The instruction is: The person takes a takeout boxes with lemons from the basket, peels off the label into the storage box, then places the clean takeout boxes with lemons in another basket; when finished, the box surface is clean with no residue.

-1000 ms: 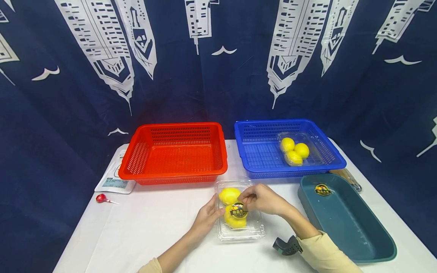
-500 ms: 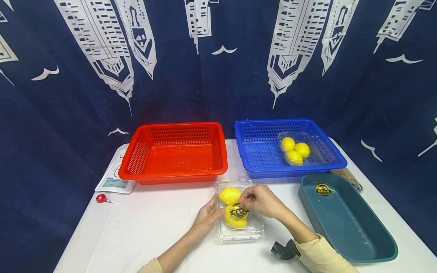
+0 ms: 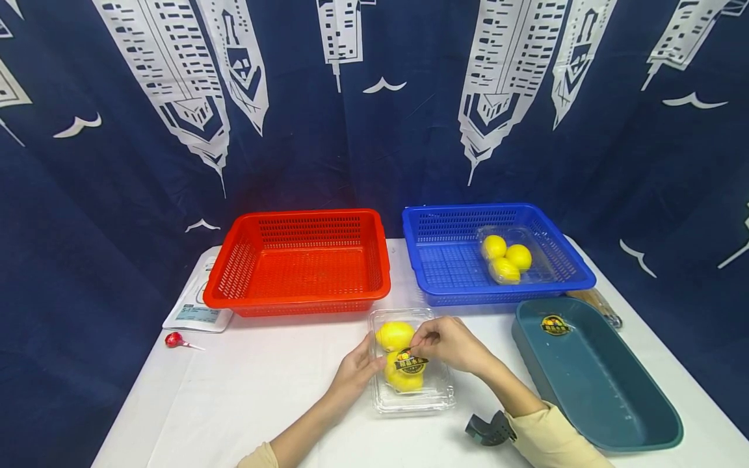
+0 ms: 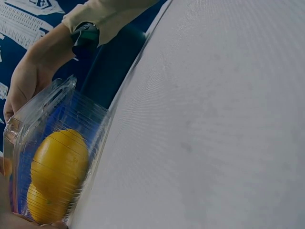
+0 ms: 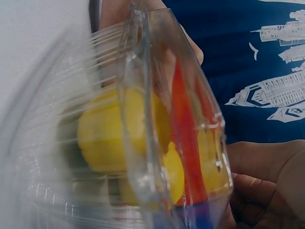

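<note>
A clear plastic clamshell box (image 3: 435, 390) with yellow lemons (image 3: 395, 336) inside lies on the white table. My left hand (image 3: 355, 369) holds its left side, fingers along the wall and thumb over the lid. A round black sticker (image 3: 411, 362) with gold lettering sits over the lower lemon. With curled fingers, my right hand (image 3: 446, 341) pinches the sticker's upper right edge, close over the lid. From the left wrist, the lemon (image 4: 59, 160) shows through the ribbed side wall. The right wrist view has my right hand (image 5: 274, 176) beside the lid, its fingertips partly hidden.
Behind stand a red basket (image 3: 313, 307) and a blue basket (image 3: 435, 286) holding another clamshell of lemons (image 3: 506, 260). A teal tray (image 3: 603, 383) with a sticker (image 3: 554, 325) on its wall is at right. A lollipop (image 3: 174, 339) and white pouch (image 3: 199, 309) lie left.
My right hand and the sticker have shifted very slightly right, and the right forearm has lowered a little. The left hand and the clamshell box have stayed in place.
</note>
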A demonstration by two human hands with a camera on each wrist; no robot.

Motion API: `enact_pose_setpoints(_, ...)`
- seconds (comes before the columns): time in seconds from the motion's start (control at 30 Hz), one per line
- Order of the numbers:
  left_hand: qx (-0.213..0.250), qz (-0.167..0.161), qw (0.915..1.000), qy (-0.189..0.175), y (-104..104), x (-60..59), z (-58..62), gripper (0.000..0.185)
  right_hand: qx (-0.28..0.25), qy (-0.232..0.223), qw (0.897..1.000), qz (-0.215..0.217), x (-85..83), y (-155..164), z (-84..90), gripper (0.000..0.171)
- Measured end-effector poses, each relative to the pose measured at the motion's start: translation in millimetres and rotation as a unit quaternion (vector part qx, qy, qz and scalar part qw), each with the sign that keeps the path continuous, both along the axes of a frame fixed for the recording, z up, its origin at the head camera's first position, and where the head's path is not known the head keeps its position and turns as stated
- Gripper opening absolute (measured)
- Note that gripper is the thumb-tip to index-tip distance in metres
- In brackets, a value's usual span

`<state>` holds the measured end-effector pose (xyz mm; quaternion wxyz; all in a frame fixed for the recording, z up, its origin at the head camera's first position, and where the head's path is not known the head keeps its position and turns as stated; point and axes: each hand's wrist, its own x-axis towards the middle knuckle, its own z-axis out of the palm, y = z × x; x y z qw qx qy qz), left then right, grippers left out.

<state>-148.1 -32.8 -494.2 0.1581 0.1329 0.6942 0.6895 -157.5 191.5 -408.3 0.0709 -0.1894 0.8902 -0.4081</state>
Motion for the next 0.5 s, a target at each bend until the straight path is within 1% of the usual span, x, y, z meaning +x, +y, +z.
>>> enact_pose_setpoints(0.5, -0.001, -0.001, 1.0, -0.003, 0.1, 0.3, 1.6, 0.078, -0.039, -0.044, 0.998, 0.002, 0.2, 2.7, 3.7, 0.009)
